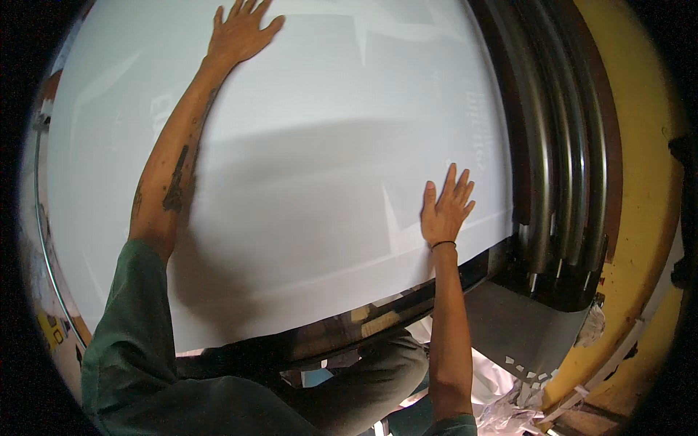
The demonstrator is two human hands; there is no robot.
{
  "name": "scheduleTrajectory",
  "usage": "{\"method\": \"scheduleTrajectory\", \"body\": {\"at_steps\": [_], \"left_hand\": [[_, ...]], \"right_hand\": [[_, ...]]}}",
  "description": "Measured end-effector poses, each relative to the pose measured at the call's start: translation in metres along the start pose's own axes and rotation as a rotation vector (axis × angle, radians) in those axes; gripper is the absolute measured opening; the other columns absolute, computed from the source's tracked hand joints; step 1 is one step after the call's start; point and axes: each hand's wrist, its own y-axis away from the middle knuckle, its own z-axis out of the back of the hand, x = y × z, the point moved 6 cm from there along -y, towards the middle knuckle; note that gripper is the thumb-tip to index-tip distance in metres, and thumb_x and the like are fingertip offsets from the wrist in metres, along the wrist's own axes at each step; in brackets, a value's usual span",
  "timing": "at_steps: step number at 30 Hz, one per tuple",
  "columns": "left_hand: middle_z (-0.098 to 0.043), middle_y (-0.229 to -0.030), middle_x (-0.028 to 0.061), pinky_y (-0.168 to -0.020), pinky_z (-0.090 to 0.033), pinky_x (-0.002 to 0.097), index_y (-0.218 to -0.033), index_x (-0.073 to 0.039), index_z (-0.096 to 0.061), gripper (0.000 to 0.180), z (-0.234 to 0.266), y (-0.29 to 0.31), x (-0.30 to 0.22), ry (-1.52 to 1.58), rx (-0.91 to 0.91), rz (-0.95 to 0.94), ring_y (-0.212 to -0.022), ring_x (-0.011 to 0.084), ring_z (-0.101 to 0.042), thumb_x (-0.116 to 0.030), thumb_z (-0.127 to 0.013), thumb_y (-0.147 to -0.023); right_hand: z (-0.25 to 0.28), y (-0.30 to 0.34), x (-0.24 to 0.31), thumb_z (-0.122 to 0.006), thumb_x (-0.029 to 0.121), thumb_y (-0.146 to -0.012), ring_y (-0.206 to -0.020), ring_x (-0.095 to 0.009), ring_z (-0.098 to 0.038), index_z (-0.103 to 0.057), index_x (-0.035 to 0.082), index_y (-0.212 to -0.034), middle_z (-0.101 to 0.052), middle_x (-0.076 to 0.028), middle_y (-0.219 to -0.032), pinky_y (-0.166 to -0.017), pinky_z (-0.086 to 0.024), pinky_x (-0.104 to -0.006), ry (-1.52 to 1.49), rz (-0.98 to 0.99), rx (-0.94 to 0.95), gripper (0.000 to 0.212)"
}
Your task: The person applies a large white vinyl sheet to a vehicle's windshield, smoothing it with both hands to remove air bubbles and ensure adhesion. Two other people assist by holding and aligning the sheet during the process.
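Observation:
A large white sheet (313, 189) spreads in front of me, with faint pale printing showing on it. Near its far edge, left of the middle, my left hand (241, 33) lies flat with the fingers spread; some fingertips are cut off by the top of the picture. My right hand (447, 207) rests on the sheet's near right part, palm down and fingers stretched out, with a thin dark band round the wrist. Neither hand grips anything. My left arm casts a broad shadow on the sheet.
Several dark metal rollers (542, 160) run along the sheet's right side, beside a yellow surface (640, 94). Below them is a dark grey panel (527, 327) with small white scraps. Crumpled clear plastic (509, 396) lies at lower right. A thin metal rail (47, 247) curves along the left.

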Motion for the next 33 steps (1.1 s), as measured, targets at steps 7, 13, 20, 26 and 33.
{"method": "scheduleTrajectory", "body": {"at_steps": [7,13,20,26,33], "left_hand": [[-0.027,-0.167,0.0025,-0.126,-0.01,0.0565,-0.159,-0.026,-0.035,0.073,-0.022,-0.004,-0.006,-0.307,-0.144,0.005,-0.156,0.0235,-0.019,-0.068,-0.038,-0.099],[-0.029,-0.166,0.0038,-0.126,-0.009,0.055,-0.157,-0.024,-0.038,0.074,-0.03,-0.003,-0.008,-0.207,-0.121,0.016,-0.156,0.0237,-0.019,-0.068,-0.04,-0.098],[-0.028,-0.167,0.0045,-0.126,-0.008,0.0555,-0.158,-0.024,-0.038,0.071,-0.024,0.002,-0.015,-0.208,-0.124,-0.002,-0.156,0.0237,-0.019,-0.066,-0.042,-0.1],[-0.032,-0.165,0.0079,-0.127,-0.007,0.0535,-0.155,-0.016,-0.042,0.074,-0.022,-0.002,-0.019,0.009,-0.142,0.005,-0.155,0.025,-0.02,-0.065,-0.042,-0.1],[-0.027,-0.166,0.0109,-0.124,-0.005,0.0601,-0.159,-0.018,-0.034,0.076,0.003,0.002,-0.029,0.036,-0.088,-0.029,-0.156,0.0289,-0.017,-0.065,-0.044,-0.1]], "right_hand": [[0.008,-0.003,0.011,-0.038,0.049,-0.104,-0.153,-0.051,-0.004,-0.017,0.01,-0.163,-0.008,-0.028,-0.167,-0.12,-0.005,-0.0681,-0.111,-0.185,0.172,0.074],[0.001,0.003,0.043,-0.033,0.058,-0.103,-0.154,-0.049,-0.001,-0.016,0.005,-0.162,-0.006,-0.028,-0.167,-0.12,-0.003,-0.0675,-0.1,-0.462,0.124,0.081],[-0.003,0.012,0.046,-0.037,0.055,-0.103,-0.155,-0.046,-0.002,-0.016,0.006,-0.162,-0.005,-0.025,-0.168,-0.121,-0.002,-0.0647,-0.045,-0.413,0.086,0.079],[0.001,0.033,0.054,-0.038,0.05,-0.105,-0.155,-0.044,-0.007,-0.017,0.008,-0.162,-0.008,-0.025,-0.168,-0.121,-0.006,-0.0653,-0.039,-0.404,0.087,0.074],[-0.008,0.035,0.039,-0.039,0.049,-0.105,-0.155,-0.042,-0.012,-0.02,0.012,-0.163,-0.013,-0.021,-0.168,-0.12,-0.011,-0.0664,0.023,-0.387,0.014,0.071]]}}
